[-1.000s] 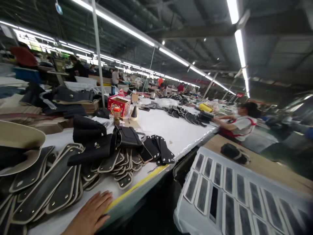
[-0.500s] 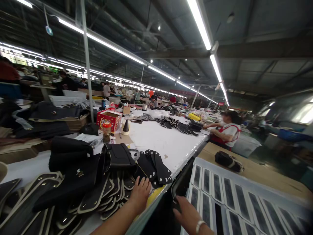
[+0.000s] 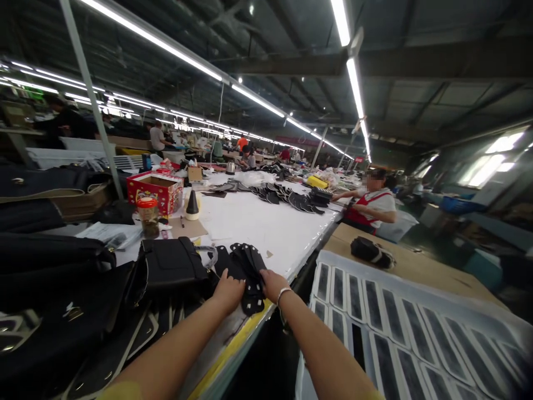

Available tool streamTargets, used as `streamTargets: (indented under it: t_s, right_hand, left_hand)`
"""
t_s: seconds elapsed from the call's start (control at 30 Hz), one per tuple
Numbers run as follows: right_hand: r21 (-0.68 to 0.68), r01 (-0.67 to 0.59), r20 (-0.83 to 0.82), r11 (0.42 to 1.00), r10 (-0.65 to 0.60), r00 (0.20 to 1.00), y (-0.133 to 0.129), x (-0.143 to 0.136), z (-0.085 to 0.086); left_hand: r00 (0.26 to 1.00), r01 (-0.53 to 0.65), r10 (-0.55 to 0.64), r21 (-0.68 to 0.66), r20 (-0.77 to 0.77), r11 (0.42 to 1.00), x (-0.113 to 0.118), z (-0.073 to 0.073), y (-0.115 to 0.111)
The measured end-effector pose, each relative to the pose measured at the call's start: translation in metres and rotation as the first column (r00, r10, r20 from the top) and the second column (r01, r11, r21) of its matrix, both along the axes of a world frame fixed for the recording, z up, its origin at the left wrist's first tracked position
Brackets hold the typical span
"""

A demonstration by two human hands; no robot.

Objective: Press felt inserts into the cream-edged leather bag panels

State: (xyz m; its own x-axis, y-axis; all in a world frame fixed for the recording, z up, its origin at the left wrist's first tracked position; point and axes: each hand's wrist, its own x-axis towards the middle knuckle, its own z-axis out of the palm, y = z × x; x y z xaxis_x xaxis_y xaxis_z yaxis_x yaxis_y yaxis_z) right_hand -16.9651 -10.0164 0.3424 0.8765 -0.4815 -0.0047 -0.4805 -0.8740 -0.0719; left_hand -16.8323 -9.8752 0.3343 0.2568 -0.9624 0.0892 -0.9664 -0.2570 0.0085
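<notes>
At the near edge of the counter (image 3: 266, 228), both hands on one overlapping stack of black pieces (image 3: 249, 261). Right hand (image 3: 275, 286): thumb and fingers closed on the stack's right side. Left hand (image 3: 230, 291): index finger extended, on the near left of the stack; cannot tell whether it grips or merely presses (underside of the fingers hidden).

Progress, by eye: stack gathered, pieces fanned slightly, small white marks along their ends. Handling looks barely under way, since the stack lies on the counter with nothing lifted clear.

Left of the left hand: black bag (image 3: 169, 264), closed and lying flat, touched by neither hand. Nearer, beside the left forearm, pale-edged flaps (image 3: 137, 339), loosely heaped, unsorted as far as shows.

Right of the right hand, beyond a dark gap: panels (image 3: 373, 303) laid out in neat rows on a tray (image 3: 420, 290). That arranging seems largely done; one dark strip (image 3: 358, 344) lacks a pale border, gap or piece unclear.
</notes>
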Motion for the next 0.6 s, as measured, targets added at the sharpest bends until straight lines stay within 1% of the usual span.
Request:
streamTargets:
  t_s: [0.1, 0.2, 0.27, 0.3, 0.33, 0.37, 0.4, 0.43, 0.47, 0.53, 0.6]
  right_hand:
    - [0.020, -0.039, -0.017, 0.999, 0.039, 0.999, -0.001, -0.001, 0.002]
    - [0.026, -0.105, -0.028, 0.994, 0.105, 0.994, 0.006, 0.005, -0.002]
    - [0.013, -0.111, -0.020, 0.994, 0.112, 0.994, 0.014, 0.008, -0.004]
    - [0.002, -0.121, -0.011, 0.993, 0.121, 0.993, 0.020, 0.007, -0.004]
    - [-0.008, -0.130, 0.002, 0.991, 0.130, 0.992, 0.026, 0.005, -0.004]
    - [-0.016, -0.142, 0.017, 0.990, 0.143, 0.990, 0.032, 0.003, -0.002]
    - [-0.021, -0.156, 0.033, 0.987, 0.157, 0.987, 0.040, 0.000, 0.000]
    - [-0.020, -0.171, 0.047, 0.985, 0.171, 0.984, 0.047, -0.002, 0.003]
    - [-0.014, -0.185, 0.057, 0.983, 0.185, 0.981, 0.055, -0.003, 0.006]
    - [0.013, -0.217, 0.064, 0.976, 0.216, 0.974, 0.070, -0.002, 0.012]
    - [0.048, -0.257, 0.065, 0.965, 0.254, 0.965, 0.085, 0.002, 0.016]
  left_hand:
    - [0.999, -0.041, 0.041, 0.028, -0.020, 0.999, -0.005, 0.009, 0.005]
    - [1.000, 0.022, -0.021, 0.050, -0.007, 0.999, -0.013, 0.016, 0.023]
    - [0.992, 0.067, -0.072, 0.050, 0.105, 0.996, -0.010, 0.023, 0.042]
    - [0.986, 0.037, -0.047, 0.063, 0.162, 0.997, -0.005, 0.029, 0.054]
    - [0.978, -0.030, 0.013, 0.083, 0.208, 0.996, 0.002, 0.036, 0.067]
    - [0.967, -0.124, 0.096, 0.105, 0.235, 0.987, 0.011, 0.046, 0.081]
    - [0.943, -0.258, 0.223, 0.120, 0.246, 0.959, 0.023, 0.058, 0.095]
    - [0.917, -0.344, 0.310, 0.105, 0.249, 0.933, 0.036, 0.070, 0.107]
    - [0.900, -0.395, 0.363, 0.099, 0.243, 0.913, 0.049, 0.084, 0.118]
    - [0.894, -0.421, 0.390, 0.114, 0.220, 0.900, 0.077, 0.111, 0.136]
    - [0.877, -0.454, 0.426, 0.091, 0.223, 0.886, 0.102, 0.135, 0.148]
